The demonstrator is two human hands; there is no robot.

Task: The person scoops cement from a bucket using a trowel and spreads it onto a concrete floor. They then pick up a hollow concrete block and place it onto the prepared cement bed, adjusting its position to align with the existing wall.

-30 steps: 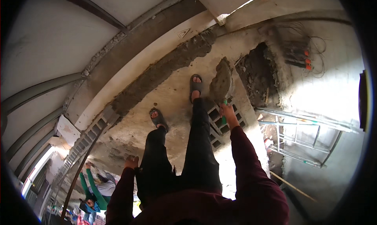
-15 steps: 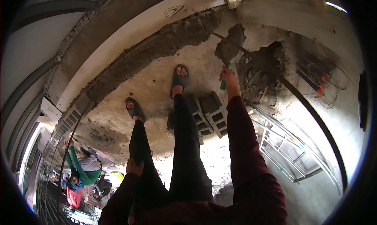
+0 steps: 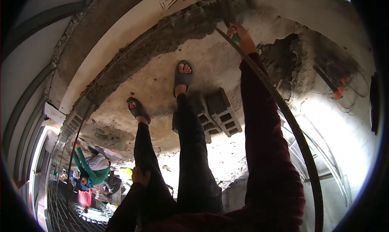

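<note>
My right hand point(image 3: 242, 36), arm stretched far forward, is closed round the green handle of a trowel point(image 3: 235, 38). The trowel's blade is hard to make out against the grey wet mortar point(image 3: 190, 27) that runs as a rough strip along the foot of the wall. Resting on my left thigh, my left hand point(image 3: 140, 176) is empty, its fingers laid on the dark trousers. A dark mound of mortar point(image 3: 283, 62) lies to the right of my right forearm.
Hollow concrete blocks point(image 3: 225, 112) stand beside my right leg. A long curved steel bar point(image 3: 283, 104) crosses in front of my right arm. Metal frames point(image 3: 316, 151) lean at the right, near wires with orange ends point(image 3: 339, 88). Other people point(image 3: 95, 167) are at lower left.
My right hand has moved forward with the trowel, from beside the mortar mound to the strip at the wall. The load of mortar on the blade is no longer distinct. My left hand stays on the thigh.
</note>
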